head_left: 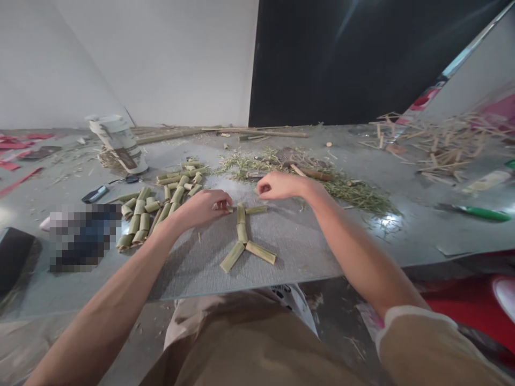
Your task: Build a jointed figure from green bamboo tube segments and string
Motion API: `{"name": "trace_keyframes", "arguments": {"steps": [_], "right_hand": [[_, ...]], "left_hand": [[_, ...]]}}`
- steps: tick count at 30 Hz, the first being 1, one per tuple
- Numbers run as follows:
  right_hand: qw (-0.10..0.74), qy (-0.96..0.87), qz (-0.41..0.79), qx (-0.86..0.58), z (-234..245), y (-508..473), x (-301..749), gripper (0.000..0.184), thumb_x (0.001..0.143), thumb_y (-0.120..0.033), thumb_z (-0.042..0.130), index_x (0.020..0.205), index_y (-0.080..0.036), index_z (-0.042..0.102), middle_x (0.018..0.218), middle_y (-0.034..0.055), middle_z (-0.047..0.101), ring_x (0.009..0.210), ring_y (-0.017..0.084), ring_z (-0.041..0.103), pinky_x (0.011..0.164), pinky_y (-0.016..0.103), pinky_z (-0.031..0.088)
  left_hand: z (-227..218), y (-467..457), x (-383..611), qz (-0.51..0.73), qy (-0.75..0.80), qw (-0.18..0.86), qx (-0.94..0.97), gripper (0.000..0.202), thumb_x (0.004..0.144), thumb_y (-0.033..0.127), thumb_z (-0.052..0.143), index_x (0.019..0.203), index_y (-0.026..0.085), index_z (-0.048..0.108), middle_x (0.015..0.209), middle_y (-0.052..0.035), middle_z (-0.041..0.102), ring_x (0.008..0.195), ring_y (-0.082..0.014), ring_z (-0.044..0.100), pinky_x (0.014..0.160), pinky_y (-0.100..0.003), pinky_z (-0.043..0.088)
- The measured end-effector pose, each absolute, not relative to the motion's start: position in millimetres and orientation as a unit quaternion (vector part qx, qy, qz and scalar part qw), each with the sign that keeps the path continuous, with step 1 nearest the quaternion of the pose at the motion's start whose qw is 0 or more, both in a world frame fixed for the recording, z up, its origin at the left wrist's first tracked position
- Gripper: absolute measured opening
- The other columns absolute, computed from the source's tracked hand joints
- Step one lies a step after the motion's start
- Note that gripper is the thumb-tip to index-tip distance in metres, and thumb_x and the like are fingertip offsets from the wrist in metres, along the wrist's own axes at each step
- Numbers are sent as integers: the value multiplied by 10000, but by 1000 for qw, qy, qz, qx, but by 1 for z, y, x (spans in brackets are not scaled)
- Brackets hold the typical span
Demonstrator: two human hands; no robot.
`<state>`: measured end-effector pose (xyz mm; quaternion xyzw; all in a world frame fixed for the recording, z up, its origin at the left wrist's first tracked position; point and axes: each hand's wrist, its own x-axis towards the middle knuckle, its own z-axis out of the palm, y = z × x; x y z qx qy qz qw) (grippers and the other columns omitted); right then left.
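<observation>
Short split bamboo pieces lie in a stick-figure shape in front of me: two upright body pieces (242, 232), two splayed leg pieces (260, 252), and an arm piece (256, 209) at upper right. My left hand (207, 207) is at the figure's left side, its fingers closed on a small bamboo piece (230, 209), mostly hidden by the fingers. My right hand (279, 185) hovers above the right arm piece with thumb and fingers pinched together. What they hold, if anything, is too small to make out.
A pile of cut bamboo pieces (139, 217) lies left. Behind are green shavings (358, 195) and a white container (120, 142). At right are a green-handled tool (483, 213) and thin stick frames (442, 147). The grey table's edge (241, 289) is close to my body.
</observation>
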<state>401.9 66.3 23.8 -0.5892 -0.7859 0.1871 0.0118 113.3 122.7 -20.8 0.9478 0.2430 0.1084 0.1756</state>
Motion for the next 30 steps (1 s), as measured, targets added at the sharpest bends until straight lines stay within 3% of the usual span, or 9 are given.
{"name": "trace_keyframes", "arguments": {"steps": [3,7,12,16,22,26,30], "right_hand": [[19,-761,152,-631,24,69,416,145,910,-221,629,766,-227,652,783,35,693,654,170,541,662,362,360],[-7,-745,128,-655,16,76,425,264,899,-233,668,671,-229,535,662,12,569,611,160,439,653,363,307],[-30,-739,127,-661,9,80,422,284,941,-260,648,689,-223,522,701,29,592,633,167,471,652,356,294],[-26,-736,118,-666,12,77,417,177,942,-226,620,768,-207,587,771,52,646,670,176,512,675,355,298],[-4,-736,106,-669,15,74,413,94,954,-214,586,897,-188,656,862,78,693,733,184,548,698,338,315],[0,-741,111,-663,12,76,414,103,956,-229,590,905,-188,668,872,76,701,738,183,552,692,334,321],[2,-744,117,-658,11,77,415,111,957,-252,605,904,-188,679,882,78,708,744,184,556,696,333,327]], "left_hand": [[-20,124,110,112,244,171,948,236,985,396,649,1098,207,733,1018,-70,776,907,-233,726,766,-301,479],[-21,126,109,110,242,160,951,274,992,431,642,1133,212,726,1052,-76,776,935,-238,728,790,-309,481],[-21,127,109,97,239,158,953,286,989,408,643,1175,205,722,1065,-78,774,947,-244,730,785,-311,486],[-18,125,109,93,245,160,952,311,1006,423,639,1202,198,727,1108,-91,761,966,-250,722,791,-318,498],[-12,114,112,119,111,172,972,290,1060,306,586,1266,312,790,1396,-106,615,1233,-266,608,1026,-377,499],[-12,105,116,92,56,179,978,246,1034,285,683,1197,394,832,1660,-47,443,1455,-337,441,1189,-491,415],[-17,105,119,76,44,174,981,211,990,323,775,1177,396,840,1714,-28,403,1495,-367,405,1231,-538,371]]}}
